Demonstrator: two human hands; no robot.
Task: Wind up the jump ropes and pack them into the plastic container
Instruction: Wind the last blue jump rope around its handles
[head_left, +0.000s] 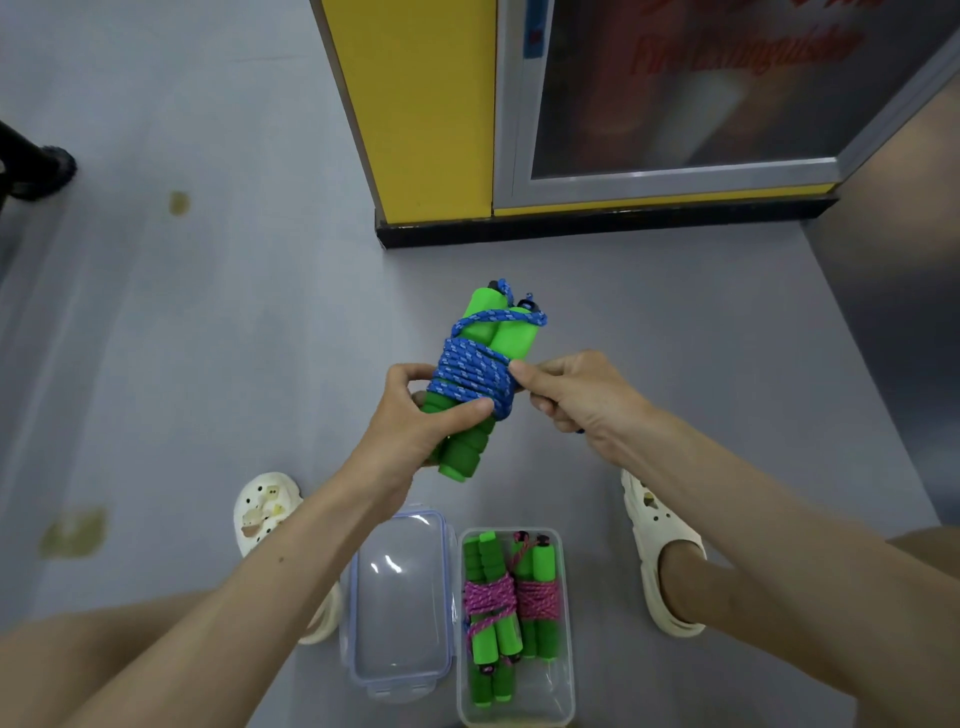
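A blue jump rope (470, 371) is wound around its two green foam handles, held in the air above the floor. My left hand (415, 418) grips the lower part of the handles, thumb across the coils. My right hand (566, 397) pinches the blue rope at the right side of the coils. Below, between my feet, a clear plastic container (563, 691) stands on the floor. Inside it lie two wound pink jump ropes (511, 600) with green handles.
The container's clear lid (397, 597) lies to its left on the grey floor. White clogs (262, 512) are on my feet at either side. A yellow pillar (421, 109) and a glass-fronted cabinet (675, 98) stand ahead.
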